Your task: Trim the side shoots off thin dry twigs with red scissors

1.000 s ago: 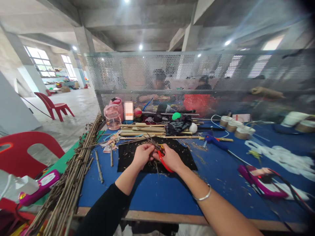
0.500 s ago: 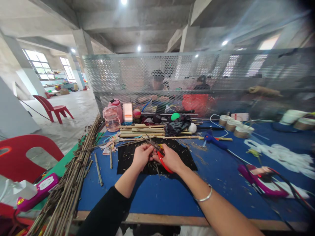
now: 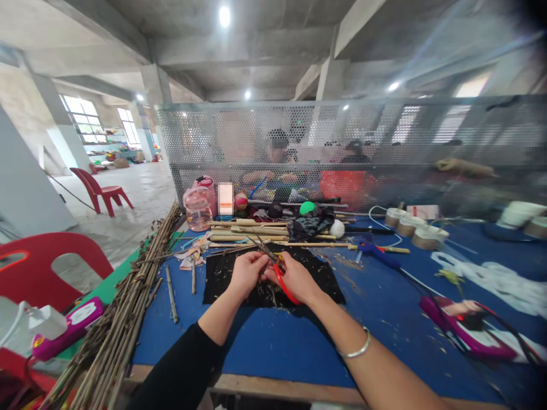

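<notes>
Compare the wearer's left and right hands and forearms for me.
The right hand grips red-handled scissors; the left hand has its thumb and fingers drawn together, and what they pinch is too small to tell.
The left forearm is partly covered by a black sleeve; the right forearm is bare, with a silver bangle.
Both hands are close together over the black cloth.

Scissors (image 3: 282, 284) part-hidden by hands (image 3: 248, 273) (image 3: 296, 279), red chair (image 3: 34, 279) cut off at L edge, stick bundle (image 3: 122, 316) at btm, far R blurry.
</notes>
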